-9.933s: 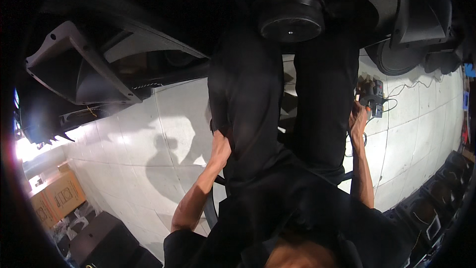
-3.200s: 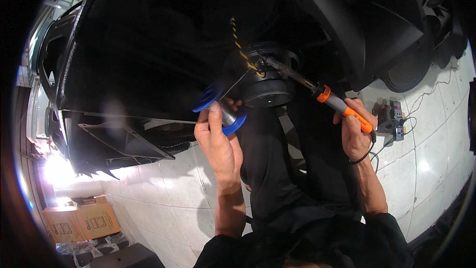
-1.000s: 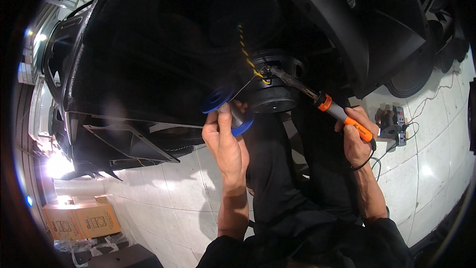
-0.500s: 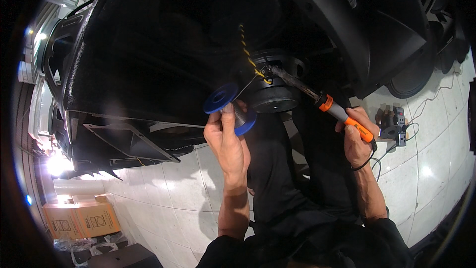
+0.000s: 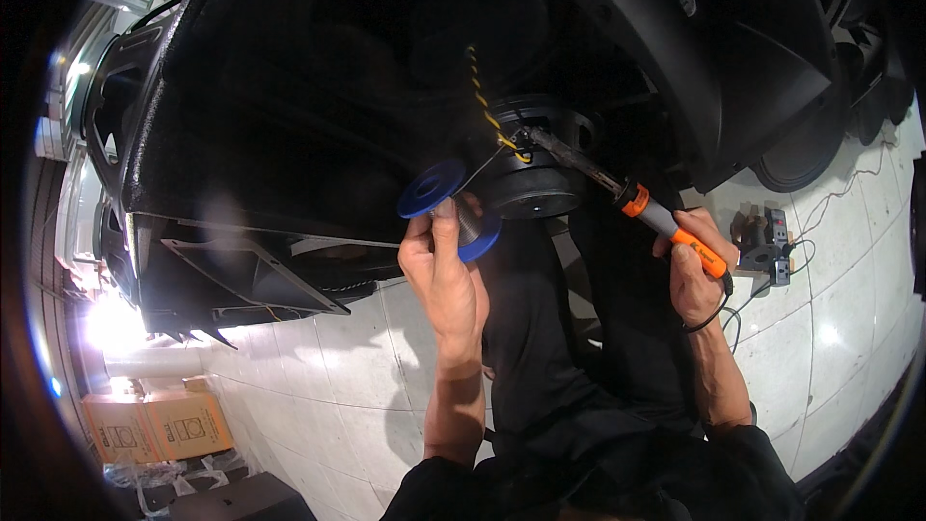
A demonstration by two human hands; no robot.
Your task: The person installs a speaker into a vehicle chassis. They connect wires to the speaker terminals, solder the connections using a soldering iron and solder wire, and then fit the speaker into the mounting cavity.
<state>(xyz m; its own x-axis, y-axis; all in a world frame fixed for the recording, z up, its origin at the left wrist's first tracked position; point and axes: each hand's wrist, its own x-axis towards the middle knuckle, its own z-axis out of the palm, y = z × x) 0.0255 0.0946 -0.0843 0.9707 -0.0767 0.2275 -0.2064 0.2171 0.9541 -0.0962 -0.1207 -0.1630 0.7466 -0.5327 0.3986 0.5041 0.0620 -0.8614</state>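
Observation:
My left hand [image 5: 442,275] is closed around a blue-flanged spool of solder [image 5: 469,223]. A thin strand of solder runs from the spool up to a terminal on a black round speaker driver [image 5: 533,195]. In my right hand [image 5: 694,265] is a soldering iron [image 5: 656,217] with an orange and grey handle. Its tip end reaches the same terminal, where a twisted yellow and black wire [image 5: 482,104] comes down from the dark cabinet. The exact contact at the joint is too small and dark to make out.
A large black speaker cabinet [image 5: 241,164] fills the upper left. A black horn [image 5: 714,48] stands at upper right. On the tiled floor to the right lies a power strip [image 5: 777,246] with cords. Cardboard boxes [image 5: 159,425] sit at lower left.
Hardly anything differs. The spool and my left hand have shifted very slightly to the right; the soldering iron stays at the terminal.

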